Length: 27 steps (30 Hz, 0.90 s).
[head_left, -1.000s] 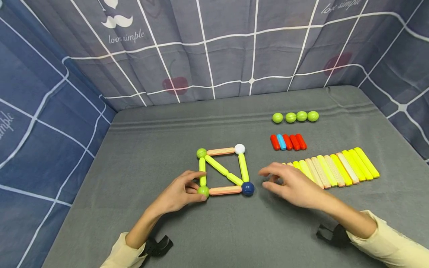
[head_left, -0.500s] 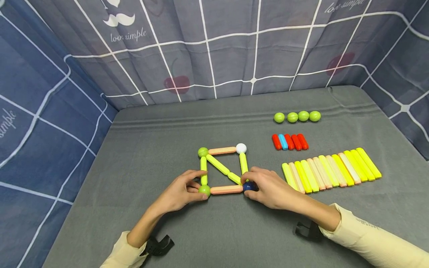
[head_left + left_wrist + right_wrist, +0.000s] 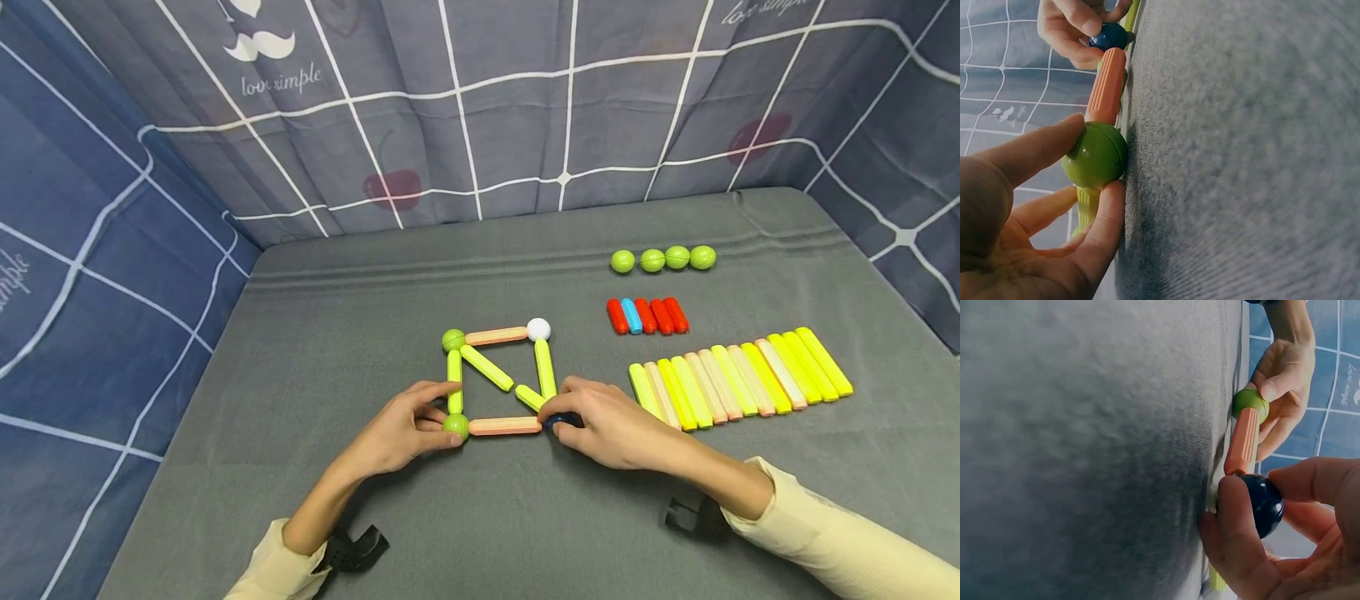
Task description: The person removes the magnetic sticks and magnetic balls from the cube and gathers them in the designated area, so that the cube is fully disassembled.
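A flat frame of balls and rods lies on the grey cloth. My left hand (image 3: 408, 425) pinches its near-left green ball (image 3: 1094, 155) between thumb and fingers. At the near-right corner my right hand (image 3: 611, 425) pinches the dark blue ball (image 3: 1266, 503), partly covered in the head view. Between these balls runs an orange ribbed rod (image 3: 505, 427). A far green ball (image 3: 453, 340) and a white ball (image 3: 538, 330) mark the back corners. Inside, one yellow diagonal rod (image 3: 487, 368) and a shorter-looking yellow rod (image 3: 529, 397) stand slightly apart, end to end.
To the right lies a row of yellow and pale rods (image 3: 738, 379). Behind it are short red rods (image 3: 663, 317) with one blue rod (image 3: 632, 317) among them, then a line of several green balls (image 3: 652, 260). A checked curtain (image 3: 510, 108) rises behind the table.
My right hand has come left and taken hold of the dark blue ball. A small gap has opened between the two diagonal rods. My left hand stays on its green ball.
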Available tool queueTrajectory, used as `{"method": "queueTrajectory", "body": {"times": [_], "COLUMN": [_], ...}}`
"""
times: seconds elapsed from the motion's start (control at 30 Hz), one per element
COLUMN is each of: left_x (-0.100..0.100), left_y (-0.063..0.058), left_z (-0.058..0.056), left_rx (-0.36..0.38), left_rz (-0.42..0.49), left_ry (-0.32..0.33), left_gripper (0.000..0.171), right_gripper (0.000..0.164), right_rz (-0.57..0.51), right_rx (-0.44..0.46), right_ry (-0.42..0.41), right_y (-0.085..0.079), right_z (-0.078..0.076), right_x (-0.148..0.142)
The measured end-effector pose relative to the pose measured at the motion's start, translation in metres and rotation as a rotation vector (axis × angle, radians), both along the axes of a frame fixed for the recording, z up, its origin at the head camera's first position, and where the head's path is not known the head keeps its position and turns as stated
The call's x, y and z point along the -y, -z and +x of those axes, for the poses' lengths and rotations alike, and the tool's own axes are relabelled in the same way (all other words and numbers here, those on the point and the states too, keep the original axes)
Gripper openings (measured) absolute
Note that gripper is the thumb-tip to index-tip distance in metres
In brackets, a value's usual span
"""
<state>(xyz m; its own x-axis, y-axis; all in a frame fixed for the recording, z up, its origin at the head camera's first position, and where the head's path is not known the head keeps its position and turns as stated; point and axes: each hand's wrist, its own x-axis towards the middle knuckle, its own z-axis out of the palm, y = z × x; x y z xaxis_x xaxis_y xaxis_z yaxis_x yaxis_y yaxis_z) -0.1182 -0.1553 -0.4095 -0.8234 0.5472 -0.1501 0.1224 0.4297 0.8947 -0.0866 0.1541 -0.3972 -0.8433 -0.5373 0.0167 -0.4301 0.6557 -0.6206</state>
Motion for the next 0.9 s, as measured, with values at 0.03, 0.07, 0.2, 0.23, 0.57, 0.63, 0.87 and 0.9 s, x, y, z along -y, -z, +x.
{"method": "queueTrajectory", "body": {"times": [0.03, 0.07, 0.2, 0.23, 0.57, 0.63, 0.87, 0.9], "left_x": [0.0, 0.0, 0.001, 0.001, 0.0, 0.001, 0.001, 0.0], "left_y": [0.0, 0.0, -0.001, -0.001, 0.0, 0.0, 0.002, 0.002], "left_z": [0.0, 0.0, 0.001, 0.001, 0.001, 0.001, 0.001, 0.001], "left_rx": [-0.001, -0.001, -0.002, -0.003, -0.003, -0.005, 0.0, 0.001], "left_rz": [-0.001, -0.002, -0.002, -0.001, -0.001, -0.005, 0.013, 0.017], "left_ry": [-0.003, -0.006, -0.017, -0.018, -0.02, -0.024, -0.019, -0.018], "left_gripper": [0.07, 0.07, 0.07, 0.07, 0.07, 0.07, 0.07, 0.071], "right_gripper": [0.024, 0.024, 0.024, 0.024, 0.021, 0.021, 0.025, 0.026], "right_rz": [-0.009, -0.019, -0.057, -0.072, -0.313, -0.367, -0.376, -0.352], "right_rx": [0.008, 0.013, 0.028, 0.038, 0.101, 0.122, 0.153, 0.135], "right_ry": [0.002, 0.003, 0.0, -0.005, 0.042, 0.059, 0.176, 0.201], "right_y": [0.0, 0.0, 0.0, -0.001, -0.02, -0.023, -0.026, -0.026], "right_z": [0.001, 0.002, 0.005, 0.006, 0.006, 0.005, 0.002, 0.001], "right_x": [-0.001, -0.003, -0.009, -0.011, -0.045, -0.052, -0.07, -0.074]}}
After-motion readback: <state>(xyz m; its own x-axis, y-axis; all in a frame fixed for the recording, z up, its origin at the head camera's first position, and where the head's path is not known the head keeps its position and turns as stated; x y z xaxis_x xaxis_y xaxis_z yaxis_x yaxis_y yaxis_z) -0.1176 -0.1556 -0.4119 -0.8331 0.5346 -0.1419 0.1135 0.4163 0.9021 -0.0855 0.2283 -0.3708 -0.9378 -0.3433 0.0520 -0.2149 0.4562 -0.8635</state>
